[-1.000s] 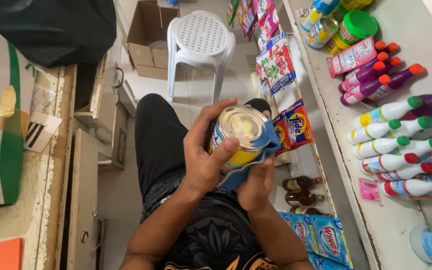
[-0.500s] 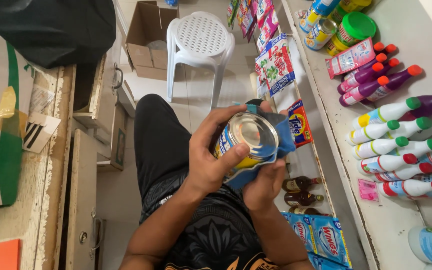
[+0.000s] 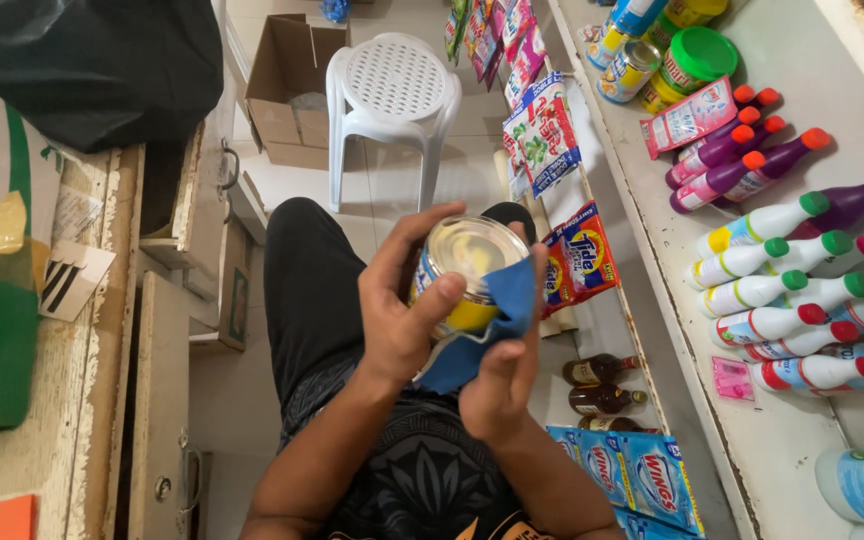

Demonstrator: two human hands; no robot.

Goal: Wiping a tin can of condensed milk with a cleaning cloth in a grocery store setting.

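My left hand [image 3: 397,310] grips a round tin can [image 3: 469,262] with a shiny lid and a yellow and blue label, held in front of my lap. My right hand [image 3: 505,372] holds a blue cloth [image 3: 492,322] pressed against the can's right side and underside. The can's lid faces up toward me. I am seated, with my dark trousers below the hands.
A white shelf [image 3: 712,330] on the right carries rows of lying plastic bottles [image 3: 782,290] and tins [image 3: 632,60]. Hanging sachets [image 3: 547,135] line its edge. A white plastic stool [image 3: 394,95] and a cardboard box [image 3: 287,85] stand ahead. A worn wooden counter [image 3: 62,330] is on the left.
The can has turned a little in my left hand, and the blue cloth has slid from under the can up along its right side.
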